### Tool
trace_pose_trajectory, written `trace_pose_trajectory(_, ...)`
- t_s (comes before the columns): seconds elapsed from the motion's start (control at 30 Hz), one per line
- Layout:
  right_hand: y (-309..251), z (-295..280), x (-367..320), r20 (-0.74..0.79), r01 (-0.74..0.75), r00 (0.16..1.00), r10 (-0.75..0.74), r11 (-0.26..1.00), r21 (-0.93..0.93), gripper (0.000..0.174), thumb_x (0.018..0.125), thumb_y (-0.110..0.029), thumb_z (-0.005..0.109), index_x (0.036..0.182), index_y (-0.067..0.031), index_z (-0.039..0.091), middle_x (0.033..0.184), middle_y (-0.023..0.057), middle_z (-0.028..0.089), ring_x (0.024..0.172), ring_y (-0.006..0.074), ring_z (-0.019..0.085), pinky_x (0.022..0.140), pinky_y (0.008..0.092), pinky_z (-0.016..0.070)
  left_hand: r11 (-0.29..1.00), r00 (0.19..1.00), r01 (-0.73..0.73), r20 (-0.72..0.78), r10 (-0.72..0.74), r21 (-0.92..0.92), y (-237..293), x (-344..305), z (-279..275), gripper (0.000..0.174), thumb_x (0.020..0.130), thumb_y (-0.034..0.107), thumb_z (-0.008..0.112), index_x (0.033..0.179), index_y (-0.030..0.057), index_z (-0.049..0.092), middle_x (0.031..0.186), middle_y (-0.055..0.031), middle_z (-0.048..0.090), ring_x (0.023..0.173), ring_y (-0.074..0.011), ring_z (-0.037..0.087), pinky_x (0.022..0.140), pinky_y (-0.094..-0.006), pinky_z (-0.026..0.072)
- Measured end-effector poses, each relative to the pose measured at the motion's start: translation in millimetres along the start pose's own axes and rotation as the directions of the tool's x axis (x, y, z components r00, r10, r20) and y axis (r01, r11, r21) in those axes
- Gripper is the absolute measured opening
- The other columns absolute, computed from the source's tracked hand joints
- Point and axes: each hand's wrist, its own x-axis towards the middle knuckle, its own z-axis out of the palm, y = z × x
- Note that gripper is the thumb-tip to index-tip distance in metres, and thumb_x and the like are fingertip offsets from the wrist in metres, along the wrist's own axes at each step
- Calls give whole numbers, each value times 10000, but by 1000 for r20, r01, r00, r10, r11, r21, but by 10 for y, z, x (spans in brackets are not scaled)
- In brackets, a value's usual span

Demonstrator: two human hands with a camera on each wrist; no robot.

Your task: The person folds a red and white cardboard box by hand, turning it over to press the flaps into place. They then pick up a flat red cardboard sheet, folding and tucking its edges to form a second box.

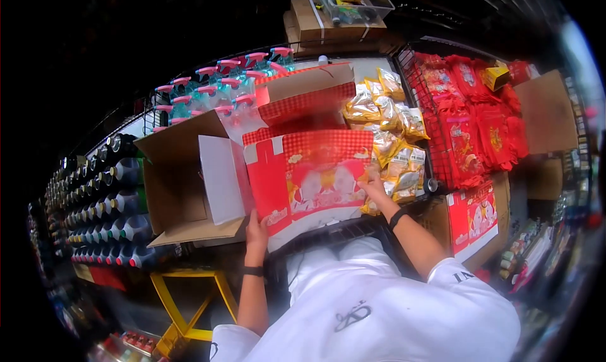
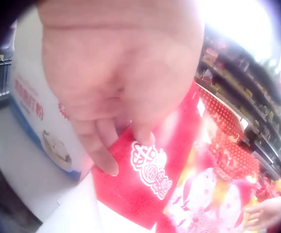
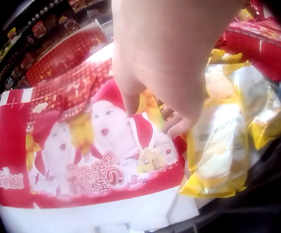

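Observation:
A red printed carton [image 1: 325,182] with checked trim and pictured figures stands in front of the person's body. At its left edge is my left hand [image 1: 256,235]; in the left wrist view its thumb and fingers [image 2: 104,160] lie about the red side panel. My right hand [image 1: 374,188] grips the opposite edge, and the right wrist view shows the curled fingers [image 3: 177,124] at the printed front. Red checked flaps [image 1: 306,103] rise behind that front. Close to the right hand lie several yellow-and-clear food packets [image 3: 218,145].
An open brown box [image 1: 180,185] with a white flap [image 1: 221,179] stands left of the carton. Pink-topped spray bottles [image 1: 214,87] fill the back left. At right, a wire basket [image 1: 420,96] holds red packets. A yellow frame [image 1: 189,305] stands low at left.

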Motion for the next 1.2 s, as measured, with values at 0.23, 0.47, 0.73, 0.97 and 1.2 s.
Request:
trace_pose_trajectory(0.23,-514,-408,-446,-103,198,969,-223,958,-208,337,916,-202,787,1130,-23,598,950,83,706,884,170,688,802,316,537,886,998,-53,-42,38,-460,193,-52,-252,339,1003,19,628,1333,-22,563,1140,-104,707,1032,-171,676,901,-325,530)
trace_pose_trajectory(0.47,-984,-884,-906,-53,430,874,-482,820,-378,157,970,-119,718,1092,-49,648,921,55,700,851,161,655,790,301,513,672,951,-302,-268,157,-676,680,56,-154,249,1011,40,647,1251,-21,616,1108,-60,697,983,-125,636,855,-282,497)
trace_pose_trajectory(0.73,-1405,-1116,-1143,-219,482,863,-456,872,83,246,1000,-161,689,1177,2,640,1092,73,708,1027,156,654,915,311,508,585,958,-284,-252,138,-760,1387,-156,-102,214,1040,128,653,1208,1,615,1126,-40,683,1007,-106,616,889,-267,485)
trace_pose_trajectory(0.97,-1329,-1240,-1212,22,286,957,-290,950,125,343,1012,-216,694,1264,-10,585,1102,67,698,977,103,658,845,273,529,525,961,-264,-264,77,-809,1512,-455,-160,250,1053,161,641,1236,0,584,1163,-63,667,1062,-125,605,948,-284,480)
trace_pose_trajectory(1.2,-1355,-1685,-1072,54,356,926,-374,911,209,272,1022,-140,656,1258,-9,618,1142,33,691,1002,112,643,872,278,519,648,894,-366,-446,44,-668,1666,-822,102,610,1000,228,723,1440,-23,385,1349,-164,538,1242,-224,544,1048,-342,448)
